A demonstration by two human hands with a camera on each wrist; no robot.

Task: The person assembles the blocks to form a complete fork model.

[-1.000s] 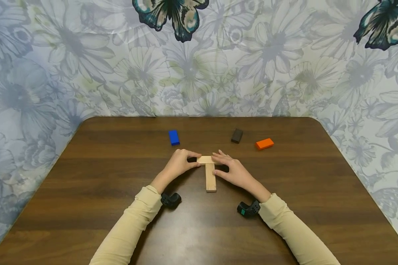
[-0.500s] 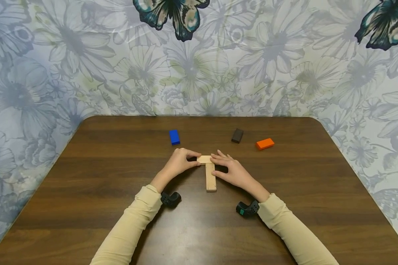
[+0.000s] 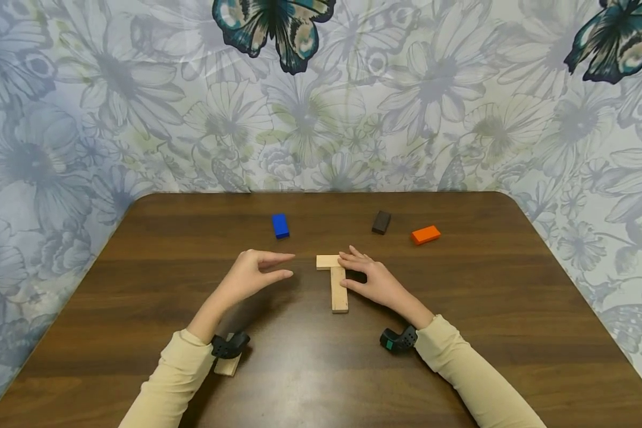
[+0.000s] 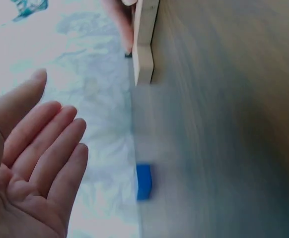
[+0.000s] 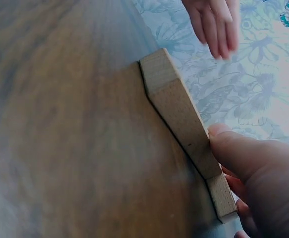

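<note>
On a dark brown wooden table [image 3: 321, 374], 2 pale wooden rectangular blocks lie in a T shape near the middle: the crosswise block [image 3: 327, 262] at the far end, and the lengthwise block [image 3: 339, 291] pointing from it toward the near edge. The right hand [image 3: 371, 276] is at their right side, fingers relaxed and resting on the right part of the crosswise block, thumb touching the lengthwise block. The left hand [image 3: 254, 273] is open and holds nothing, fingers extended, thumb apart, just left of the T shape. Another pale wooden block [image 3: 226, 366] lies nearer and to the left, partly hidden by the black wrist device [image 3: 230, 345] on the left arm. Farther away lie a blue rectangular block [image 3: 280, 226] to the left, and a dark grey-brown block [image 3: 381, 222] and an orange block [image 3: 425, 235] to the right.
</note>
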